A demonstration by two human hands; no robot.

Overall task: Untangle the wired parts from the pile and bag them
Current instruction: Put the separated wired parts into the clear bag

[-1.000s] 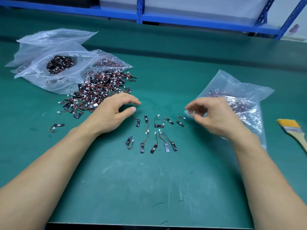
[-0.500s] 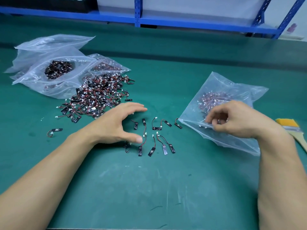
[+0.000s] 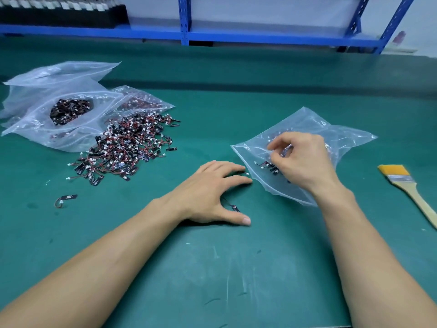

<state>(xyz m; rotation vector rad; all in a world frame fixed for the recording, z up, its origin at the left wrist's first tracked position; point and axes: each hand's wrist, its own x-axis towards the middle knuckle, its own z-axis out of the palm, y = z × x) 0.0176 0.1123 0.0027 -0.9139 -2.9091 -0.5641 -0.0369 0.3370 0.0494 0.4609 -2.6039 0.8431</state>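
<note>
The near edge of the green bench mat ran along the bottom of the view. A broad scuffed stretch of it lay bare between the person's two forearms.

Past that stretch, the left hand lay palm down on the mat with fingers spread and thumb out. It covered a few loose wired parts, and only a black tab and a white plug showed past its fingers.

Just beside its fingertips lay the near corner of a clear plastic bag. The right hand rested on top of the bag, its curled fingers pinching the film. Several bagged parts showed through the film by the thumb.

At the right edge a wooden-handled brush lay well apart from the bag. Open mat ran around it.

To the left, one stray part sat alone. Beyond it the tangled pile of black tabs, red wires and white plugs spread across the mat, touching a heap of clear bags. One bag held a dark clump of parts, a second showed reddish contents through its film, and a third lay flat at the back.

Farther on, bare mat reached the bench's far edge. Behind it stood blue shelving holding a row of dark trays.
</note>
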